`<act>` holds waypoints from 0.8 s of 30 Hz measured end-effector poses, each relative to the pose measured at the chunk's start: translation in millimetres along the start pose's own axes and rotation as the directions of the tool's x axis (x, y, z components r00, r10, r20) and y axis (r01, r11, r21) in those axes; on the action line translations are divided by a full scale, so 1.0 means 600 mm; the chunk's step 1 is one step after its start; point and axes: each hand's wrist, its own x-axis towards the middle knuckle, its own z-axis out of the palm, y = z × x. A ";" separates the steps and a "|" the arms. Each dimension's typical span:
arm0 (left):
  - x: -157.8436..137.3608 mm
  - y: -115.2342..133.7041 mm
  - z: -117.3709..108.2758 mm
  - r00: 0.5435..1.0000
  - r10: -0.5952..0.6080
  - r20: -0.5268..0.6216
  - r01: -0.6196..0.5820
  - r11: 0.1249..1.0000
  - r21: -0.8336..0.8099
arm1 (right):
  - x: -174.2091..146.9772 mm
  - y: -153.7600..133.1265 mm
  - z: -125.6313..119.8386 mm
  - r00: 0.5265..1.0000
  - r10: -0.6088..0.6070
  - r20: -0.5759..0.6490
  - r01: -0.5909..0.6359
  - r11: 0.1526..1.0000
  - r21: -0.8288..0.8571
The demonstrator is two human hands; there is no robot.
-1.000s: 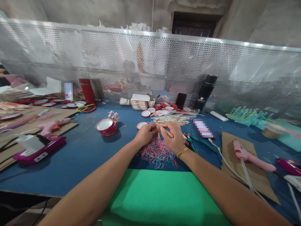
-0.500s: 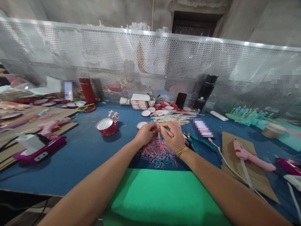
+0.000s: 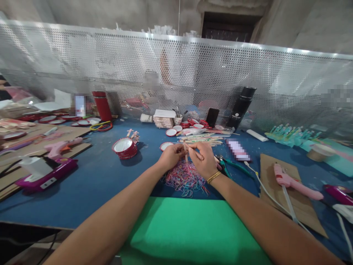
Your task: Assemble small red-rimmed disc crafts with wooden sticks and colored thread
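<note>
My left hand (image 3: 173, 155) is closed, its thumb and fingers pinching a short flat wooden stick (image 3: 186, 157) that points down between my hands. My right hand (image 3: 205, 159) is closed too, with its fingertips at the top of the same stick; any smaller piece between them is hidden. Just below both hands lies a tangled pile of thin coloured strings (image 3: 186, 179), mostly pink, purple and blue. Beyond my left hand, a round white piece with a red rim (image 3: 166, 146) lies flat. Green-handled pliers (image 3: 234, 166) rest right of my right hand.
A stack of red-rimmed rounds (image 3: 125, 149) stands left. Pink glue guns lie on cardboard at the right (image 3: 295, 182) and left (image 3: 62, 149). Behind are wooden sticks (image 3: 202, 140), a phone (image 3: 238, 150), a black flask (image 3: 241, 106) and a red flask (image 3: 102, 106), before a perforated metal screen (image 3: 124, 66).
Almost nothing differs. Both hands stay together at the wooden stick above the strings, and the view has shifted very slightly.
</note>
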 end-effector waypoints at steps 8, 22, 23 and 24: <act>-0.002 0.010 -0.001 1.000 -0.015 0.004 0.015 1.000 0.020 | 0.002 0.004 -0.004 0.998 0.055 -0.042 -0.055 0.998 0.011; 0.000 -0.001 0.000 1.000 -0.018 0.024 0.018 1.000 -0.015 | 0.002 0.002 -0.005 0.997 0.059 -0.046 -0.058 0.998 0.019; -0.001 -0.001 0.000 0.999 -0.020 0.025 0.020 1.000 -0.006 | 0.002 0.001 -0.005 0.998 0.047 -0.042 -0.046 0.999 0.019; -0.001 0.000 0.000 1.000 -0.018 0.026 0.018 1.000 0.001 | 0.001 0.000 -0.004 0.999 0.035 -0.038 -0.035 0.999 0.018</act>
